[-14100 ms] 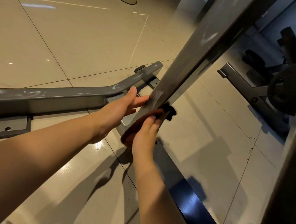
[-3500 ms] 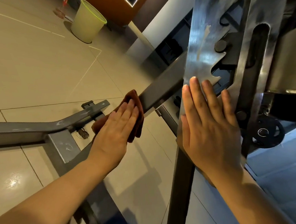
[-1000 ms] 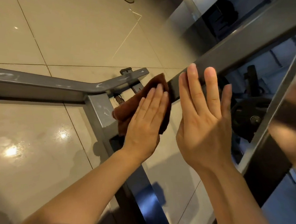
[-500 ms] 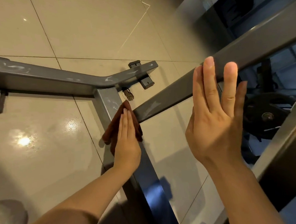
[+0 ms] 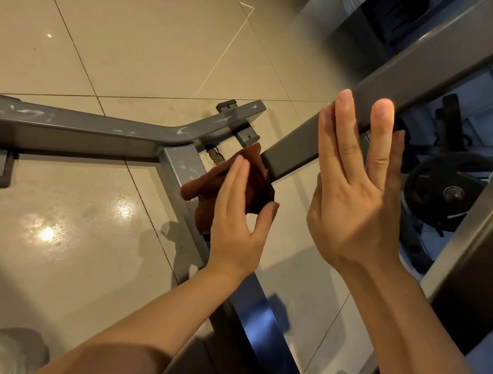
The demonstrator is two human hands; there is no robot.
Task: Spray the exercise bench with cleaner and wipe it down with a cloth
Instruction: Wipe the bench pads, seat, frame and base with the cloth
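Head view, flat hands, cloth pressed

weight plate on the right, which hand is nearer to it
Right. The right hand lies flat on the slanted frame bar, just beside the weight plate. The left hand, pressing the brown cloth, is farther off.

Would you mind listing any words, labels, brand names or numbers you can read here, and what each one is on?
None can be read.
Weight plate: faint pale marks near its rim, too small and dark to read.
Grey frame bar: only pale smears, no lettering.
Brown cloth under the left hand: no tag visible.
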